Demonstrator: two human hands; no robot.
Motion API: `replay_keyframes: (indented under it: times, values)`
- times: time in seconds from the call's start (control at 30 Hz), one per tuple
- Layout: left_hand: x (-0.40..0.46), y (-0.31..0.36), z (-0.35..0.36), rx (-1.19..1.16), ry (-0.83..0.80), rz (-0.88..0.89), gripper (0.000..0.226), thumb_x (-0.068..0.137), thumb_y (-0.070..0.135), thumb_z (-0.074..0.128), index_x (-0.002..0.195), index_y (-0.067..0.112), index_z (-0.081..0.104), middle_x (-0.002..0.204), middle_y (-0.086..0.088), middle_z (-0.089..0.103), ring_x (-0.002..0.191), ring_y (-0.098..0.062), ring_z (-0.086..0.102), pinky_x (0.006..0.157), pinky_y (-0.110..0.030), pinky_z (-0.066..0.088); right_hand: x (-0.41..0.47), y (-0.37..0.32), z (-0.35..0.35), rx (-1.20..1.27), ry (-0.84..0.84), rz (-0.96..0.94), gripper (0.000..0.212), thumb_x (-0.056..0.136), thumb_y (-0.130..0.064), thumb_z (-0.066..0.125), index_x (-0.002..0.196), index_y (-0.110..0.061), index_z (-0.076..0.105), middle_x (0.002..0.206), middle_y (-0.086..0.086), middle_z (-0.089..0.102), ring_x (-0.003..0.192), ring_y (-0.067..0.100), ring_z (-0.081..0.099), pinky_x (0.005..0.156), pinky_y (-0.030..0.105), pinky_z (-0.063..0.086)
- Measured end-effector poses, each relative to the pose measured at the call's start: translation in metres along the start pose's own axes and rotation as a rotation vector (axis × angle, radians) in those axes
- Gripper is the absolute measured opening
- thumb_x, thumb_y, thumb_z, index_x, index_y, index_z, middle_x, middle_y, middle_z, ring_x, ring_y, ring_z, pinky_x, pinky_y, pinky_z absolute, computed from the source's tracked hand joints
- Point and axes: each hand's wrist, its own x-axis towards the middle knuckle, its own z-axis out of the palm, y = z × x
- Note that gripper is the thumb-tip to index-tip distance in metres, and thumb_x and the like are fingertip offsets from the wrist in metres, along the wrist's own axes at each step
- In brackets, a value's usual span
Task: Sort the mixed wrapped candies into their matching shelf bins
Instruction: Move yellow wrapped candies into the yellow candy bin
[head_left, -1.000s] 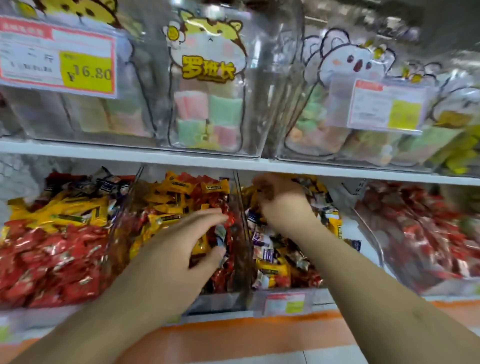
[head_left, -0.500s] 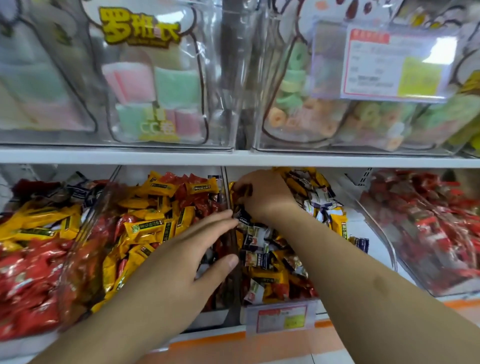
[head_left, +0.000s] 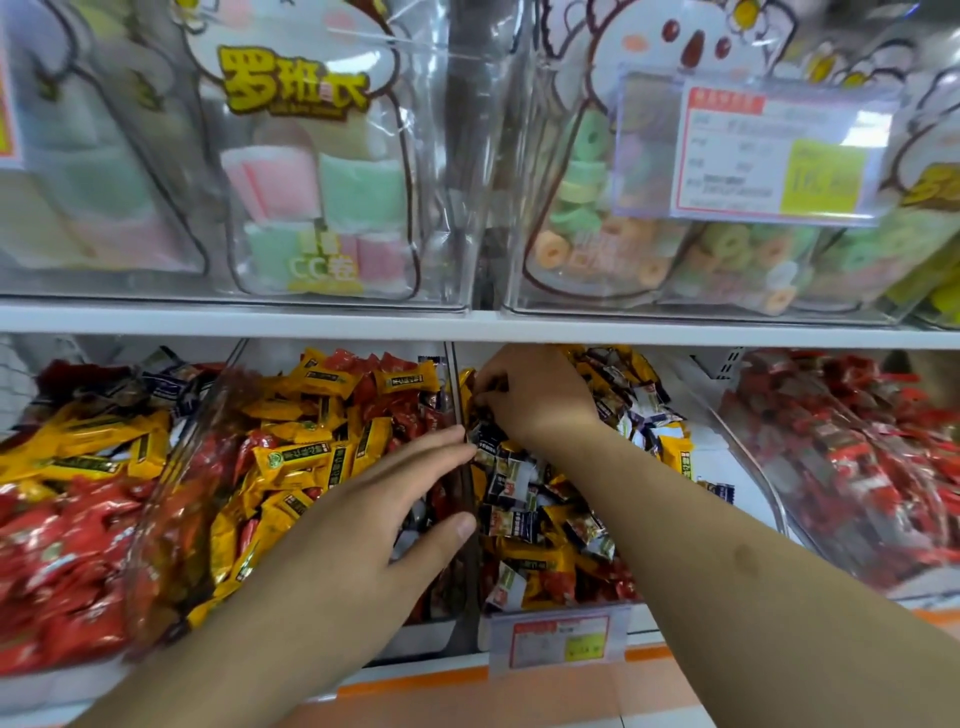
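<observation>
Shelf bins (head_left: 457, 395) | candies (head_left: 506, 480) dark-and-white | right hand (head_left: 535, 395) pinches one | left hand (head_left: 363, 514) flat, spread

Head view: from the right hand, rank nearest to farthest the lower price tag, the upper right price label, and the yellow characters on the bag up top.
From the right hand:
1. Lower price tag, below it on the bin front.
2. Yellow characters, up left, and upper right price label, up right: too close to call.
</observation>
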Motion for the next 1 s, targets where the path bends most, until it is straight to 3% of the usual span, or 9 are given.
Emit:
replay_keyframes:
  times: [0.13, 0.27, 0.37, 0.5, 0.67, 0.73, 0.8, 0.9, 1.0]
  values:
    - [-0.001, 0.0, -0.001, -0.011, 0.035, -0.018, 0.05, 0.095, 0.063, 0.043, 0.144, 0.064, 0.033, 0.145, 0.059, 0.009, 0.123, 0.041, 0.005, 0.099, 0.001, 0.016, -0.016, 0.007, -0.017, 0.101, 0.086, 0.025, 0.009, 0.097, -0.03, 0.067, 0.094, -0.033, 0.075, 0.087, -0.013, 0.073, 0.076, 0.008, 0.068, 0.076, 0.031, 0.059]
    - [-0.006, 0.005, -0.006, -0.028, 0.176, -0.053, 0.036, 0.096, 0.055, 0.054, 0.132, 0.055, 0.051, 0.13, 0.052, 0.038, 0.108, 0.041, 0.023, 0.083, 0.007, 0.026, -0.053, 0.003, -0.05, 0.161, 0.184, 0.016, 0.004, 0.094, -0.027, 0.07, 0.093, -0.029, 0.074, 0.08, -0.016, 0.067, 0.064, -0.004, 0.058, 0.057, 0.005, 0.037]
    - [-0.014, 0.009, -0.012, -0.09, 0.272, -0.08, 0.032, 0.095, 0.047, 0.064, 0.126, 0.049, 0.058, 0.119, 0.04, 0.055, 0.11, 0.028, 0.044, 0.077, 0.003, 0.037, -0.09, -0.015, -0.067, 0.304, 0.182, 0.022, 0.005, 0.092, -0.029, 0.075, 0.087, -0.031, 0.074, 0.084, -0.017, 0.069, 0.07, -0.004, 0.058, 0.058, 0.009, 0.036]
    - [-0.035, 0.014, -0.026, -0.228, 0.303, -0.107, 0.035, 0.091, 0.038, 0.075, 0.122, 0.046, 0.062, 0.107, 0.031, 0.066, 0.104, 0.019, 0.058, 0.078, 0.0, 0.044, -0.137, -0.06, -0.075, 0.516, 0.014, -0.056, 0.011, 0.092, -0.03, 0.078, 0.082, -0.032, 0.072, 0.086, -0.014, 0.07, 0.079, 0.003, 0.063, 0.065, 0.013, 0.046]
    - [-0.073, 0.002, -0.057, -0.179, 0.331, -0.197, 0.01, 0.088, 0.045, 0.075, 0.094, 0.048, 0.067, 0.09, 0.027, 0.068, 0.087, 0.005, 0.066, 0.076, -0.019, 0.053, -0.161, -0.112, -0.065, 0.628, -0.055, -0.086, 0.008, 0.09, -0.027, 0.08, 0.086, -0.032, 0.075, 0.082, -0.01, 0.072, 0.078, 0.019, 0.066, 0.073, 0.036, 0.057]
    - [-0.089, -0.012, -0.074, -0.096, 0.369, -0.228, 0.01, 0.088, 0.046, 0.075, 0.095, 0.044, 0.069, 0.085, 0.021, 0.069, 0.085, 0.002, 0.065, 0.073, -0.014, 0.049, -0.164, -0.123, -0.058, 0.63, -0.08, -0.089, 0.008, 0.092, -0.028, 0.078, 0.09, -0.035, 0.075, 0.087, -0.014, 0.072, 0.082, 0.017, 0.067, 0.074, 0.036, 0.057]
    - [-0.103, -0.031, -0.092, 0.032, 0.427, -0.289, 0.011, 0.088, 0.044, 0.075, 0.095, 0.039, 0.07, 0.082, 0.019, 0.068, 0.081, 0.003, 0.063, 0.068, -0.009, 0.045, -0.167, -0.129, -0.052, 0.621, -0.085, -0.08, 0.008, 0.094, -0.029, 0.075, 0.09, -0.036, 0.074, 0.087, -0.018, 0.071, 0.081, 0.009, 0.066, 0.069, 0.024, 0.053]
    - [-0.118, -0.059, -0.117, 0.184, 0.501, -0.412, 0.021, 0.089, 0.043, 0.073, 0.107, 0.034, 0.071, 0.093, 0.016, 0.072, 0.086, -0.005, 0.066, 0.071, -0.022, 0.049, -0.169, -0.133, -0.048, 0.633, -0.065, -0.045, 0.012, 0.096, -0.024, 0.073, 0.088, -0.033, 0.075, 0.085, -0.016, 0.07, 0.078, 0.003, 0.065, 0.064, 0.015, 0.048]
    - [-0.124, -0.071, -0.127, 0.208, 0.444, -0.484, 0.051, 0.09, 0.038, 0.074, 0.138, 0.034, 0.06, 0.133, 0.009, 0.066, 0.117, -0.016, 0.063, 0.095, -0.032, 0.049, -0.169, -0.129, -0.053, 0.658, -0.047, -0.005, 0.014, 0.097, -0.019, 0.07, 0.09, -0.03, 0.076, 0.08, -0.011, 0.07, 0.063, 0.003, 0.06, 0.055, 0.015, 0.045]
